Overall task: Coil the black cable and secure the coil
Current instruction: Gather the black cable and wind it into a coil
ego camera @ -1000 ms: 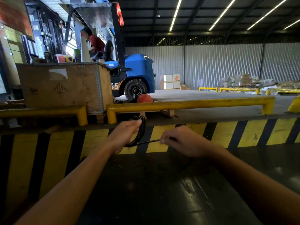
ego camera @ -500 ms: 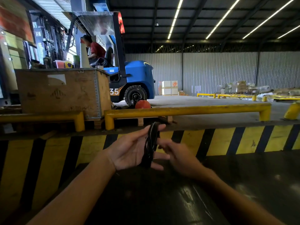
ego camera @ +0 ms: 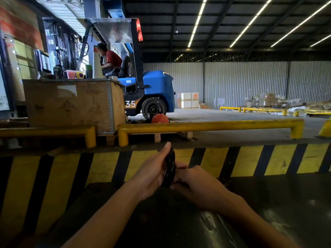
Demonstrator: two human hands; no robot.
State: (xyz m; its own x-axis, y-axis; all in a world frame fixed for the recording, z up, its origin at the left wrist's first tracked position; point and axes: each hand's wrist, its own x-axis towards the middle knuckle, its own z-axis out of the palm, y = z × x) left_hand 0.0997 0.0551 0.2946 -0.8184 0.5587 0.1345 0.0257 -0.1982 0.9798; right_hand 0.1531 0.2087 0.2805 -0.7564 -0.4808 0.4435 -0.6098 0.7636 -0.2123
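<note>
The black cable point(ego camera: 170, 167) is wound into a tight upright coil, seen edge-on in front of me. My left hand point(ego camera: 152, 174) holds it from the left, palm against the coil and thumb raised along its top. From the right, my right hand point(ego camera: 195, 183) has its fingers closed on the coil's lower part. Whatever the right fingertips hold against the coil is hidden. Both hands hover over a dark glossy surface point(ego camera: 179, 221).
A yellow-and-black striped kerb point(ego camera: 250, 161) runs just beyond my hands, with yellow rails point(ego camera: 206, 125) on top. Behind stand a wooden crate point(ego camera: 71, 102), an orange ball point(ego camera: 160, 119) and a blue forklift point(ego camera: 154, 93) with a person seated in it.
A second ago my right hand pulled a loose cable end out to the right. Now the cable is gathered into a compact coil and both hands have closed together on it.
</note>
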